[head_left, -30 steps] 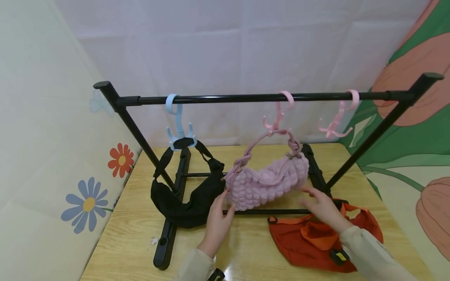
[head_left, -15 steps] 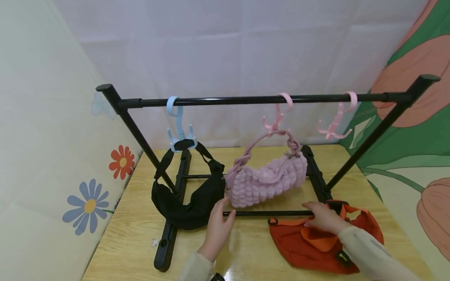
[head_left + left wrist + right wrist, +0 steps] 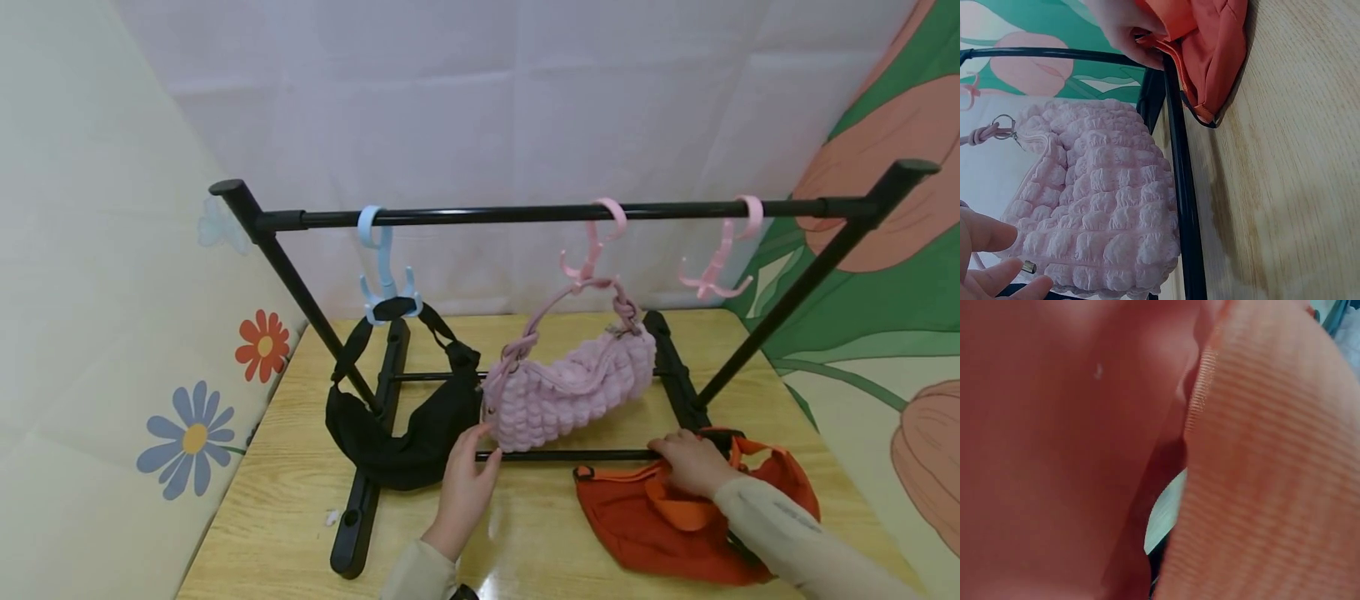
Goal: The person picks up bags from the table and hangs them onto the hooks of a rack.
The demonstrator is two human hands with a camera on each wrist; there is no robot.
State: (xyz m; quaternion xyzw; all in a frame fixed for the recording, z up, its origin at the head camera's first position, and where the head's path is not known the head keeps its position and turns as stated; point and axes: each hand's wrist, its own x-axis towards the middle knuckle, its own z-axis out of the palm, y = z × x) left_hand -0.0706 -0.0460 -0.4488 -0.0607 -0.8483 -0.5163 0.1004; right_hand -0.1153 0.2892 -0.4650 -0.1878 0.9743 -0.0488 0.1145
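A pink puffy handbag hangs by its handle from a pink hook on the rack. My left hand is at its lower left end, fingers loosely extended; the left wrist view has the fingertips close by the bag's puckered side. On the table at the right lies a red bag with an orange strap. My right hand grips its upper edge with bent fingers. Red fabric and the ribbed orange strap fill the right wrist view, hiding that hand.
The black rack spans the wooden table, with a low crossbar in front. A black bag hangs from a blue hook at the left. Another pink hook on the right of the rail carries nothing.
My right hand has left the pink handbag, come down onto the red bag and taken hold of its upper edge. My left hand has stayed near the pink handbag, which swings slightly.
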